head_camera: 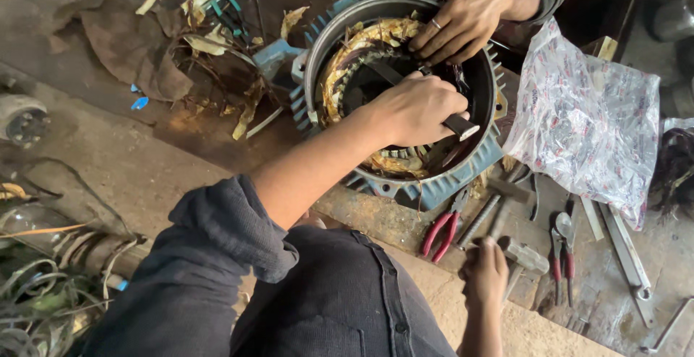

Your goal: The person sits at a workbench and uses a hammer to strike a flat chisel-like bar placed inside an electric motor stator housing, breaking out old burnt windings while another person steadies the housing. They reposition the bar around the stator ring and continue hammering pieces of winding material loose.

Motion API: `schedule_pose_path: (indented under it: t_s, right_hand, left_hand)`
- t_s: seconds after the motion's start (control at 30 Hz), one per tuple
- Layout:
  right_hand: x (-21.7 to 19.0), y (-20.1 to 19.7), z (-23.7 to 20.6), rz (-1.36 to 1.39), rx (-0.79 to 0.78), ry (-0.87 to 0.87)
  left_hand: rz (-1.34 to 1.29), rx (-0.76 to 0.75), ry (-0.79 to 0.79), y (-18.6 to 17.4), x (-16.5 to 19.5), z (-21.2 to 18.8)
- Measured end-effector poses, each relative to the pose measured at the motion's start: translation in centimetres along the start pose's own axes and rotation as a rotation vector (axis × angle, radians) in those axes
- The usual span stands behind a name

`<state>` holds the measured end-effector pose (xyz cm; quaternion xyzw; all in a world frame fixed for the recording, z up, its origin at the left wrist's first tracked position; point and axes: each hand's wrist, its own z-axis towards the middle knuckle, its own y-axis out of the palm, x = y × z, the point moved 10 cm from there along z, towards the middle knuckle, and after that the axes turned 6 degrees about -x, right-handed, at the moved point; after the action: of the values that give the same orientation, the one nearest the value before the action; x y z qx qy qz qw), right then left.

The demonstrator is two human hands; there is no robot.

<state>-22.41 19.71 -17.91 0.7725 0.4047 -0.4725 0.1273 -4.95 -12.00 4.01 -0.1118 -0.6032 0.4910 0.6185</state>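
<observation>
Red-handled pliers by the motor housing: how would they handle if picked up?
The red-handled metal pliers lie flat on the worn workbench, so rolling seems unlikely. Steel jaws suggest they are stiff and fairly heavy for their size. The coated handles probably grip well, though the surroundings look grimy.

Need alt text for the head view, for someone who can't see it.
The person's left hand grips a dark flat bar inside a blue motor housing, while the right hand holds a hammer. Another person's hand rests on the windings.
</observation>
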Motion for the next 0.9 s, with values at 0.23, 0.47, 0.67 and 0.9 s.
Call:
schedule_pose_path:
  t_s: [0.23, 0.47, 0.67, 0.9]
  right_hand:
    - [-11.4, 1.9, -12.0, 0.448, -0.034, -0.433]
    - [-11.0, 12.8, -13.4, 0.393, -0.190, -0.016]
    - [-10.5, 11.8, -14.0, 0.363, -0.187, -0.062]
    - [-18.4, 5.9, -19.3, 0.761, 0.104, -0.618]
  left_hand:
    - [0.067, -0.084, -0.133, 1.6, -0.6, 0.1]
    - [0.005, 0.097, 0.016, -0.6, 0.5, -0.4]
    - [0.021, 0.045, -0.008, 0.1, 0.1, -0.6]
    - [0.029, 0.004, -0.006, 1.1, -0.2, -0.7]
